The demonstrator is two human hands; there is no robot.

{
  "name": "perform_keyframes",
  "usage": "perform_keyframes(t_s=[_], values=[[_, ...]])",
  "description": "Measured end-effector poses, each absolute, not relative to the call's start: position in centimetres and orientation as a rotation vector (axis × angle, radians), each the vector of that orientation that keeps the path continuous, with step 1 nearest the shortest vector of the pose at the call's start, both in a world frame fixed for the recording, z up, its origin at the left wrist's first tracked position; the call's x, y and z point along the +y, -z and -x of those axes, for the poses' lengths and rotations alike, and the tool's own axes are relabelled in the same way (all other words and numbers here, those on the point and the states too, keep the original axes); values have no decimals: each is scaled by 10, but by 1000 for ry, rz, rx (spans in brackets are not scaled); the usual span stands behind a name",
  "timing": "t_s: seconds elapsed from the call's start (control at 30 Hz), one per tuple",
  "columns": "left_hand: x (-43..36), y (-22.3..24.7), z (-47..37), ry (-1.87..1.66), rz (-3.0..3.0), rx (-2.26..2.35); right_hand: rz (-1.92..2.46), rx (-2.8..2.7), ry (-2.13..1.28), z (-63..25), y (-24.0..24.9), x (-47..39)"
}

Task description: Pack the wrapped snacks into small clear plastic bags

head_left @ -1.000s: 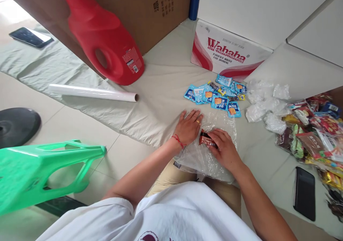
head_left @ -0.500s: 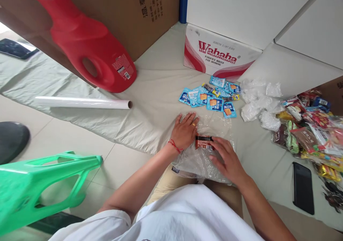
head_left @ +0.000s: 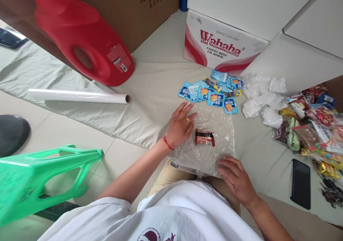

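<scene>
A small brown-red snack packet [head_left: 204, 137] lies on a clear plastic bag [head_left: 214, 123] spread flat at the table's near edge. My left hand [head_left: 181, 126], with a ring and a red string bracelet, rests on the bag's left side with fingers apart, left of the packet. Over the bag's lower right corner is my right hand [head_left: 237, 176], fingers loosely spread, with nothing seen in it. Beyond the bag lie several blue snack packets [head_left: 215, 98] with a few small yellow-ended ones among them.
Crumpled clear bags [head_left: 264, 101] and a heap of mixed snacks [head_left: 308, 126] lie right. A black phone [head_left: 300, 184] is near them. A Wahaha box [head_left: 222, 42] stands behind. Left are a red jug [head_left: 102, 48], a white roll [head_left: 80, 96] and a green stool [head_left: 40, 180].
My right hand has moved off the packet, down and right to the bag's corner. My left hand has shifted slightly left, away from the packet. The view has moved a little.
</scene>
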State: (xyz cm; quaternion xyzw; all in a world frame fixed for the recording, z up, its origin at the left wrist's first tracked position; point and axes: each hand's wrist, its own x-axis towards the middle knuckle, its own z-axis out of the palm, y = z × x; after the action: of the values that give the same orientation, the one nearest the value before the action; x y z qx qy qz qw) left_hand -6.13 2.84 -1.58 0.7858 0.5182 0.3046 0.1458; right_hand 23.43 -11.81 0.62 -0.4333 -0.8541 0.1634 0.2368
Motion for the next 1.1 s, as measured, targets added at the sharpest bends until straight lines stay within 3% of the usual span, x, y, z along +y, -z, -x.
perform_keyframes(t_s=[0.23,0.43,0.57,0.77,0.87,0.97,1.1], values=[[4,10,89,-1052,-2340,1104,1183,-2225,-714,-221,-52,-47],[-27,3,123,-802,-2291,880,1491,-2148,-872,-206,-46,26],[-40,8,128,-695,-2237,963,1660,-2092,-1062,-196,-34,57],[-30,20,107,-913,-1995,1466,1713,-2154,-1093,-200,-27,76],[-18,24,101,-890,-1842,1805,1790,-2266,-960,-214,-25,83],[-10,28,103,-826,-1832,2051,1841,-2410,-556,-227,-27,91],[-9,19,109,-1115,-1911,2245,1744,-2451,-225,-222,-31,103]])
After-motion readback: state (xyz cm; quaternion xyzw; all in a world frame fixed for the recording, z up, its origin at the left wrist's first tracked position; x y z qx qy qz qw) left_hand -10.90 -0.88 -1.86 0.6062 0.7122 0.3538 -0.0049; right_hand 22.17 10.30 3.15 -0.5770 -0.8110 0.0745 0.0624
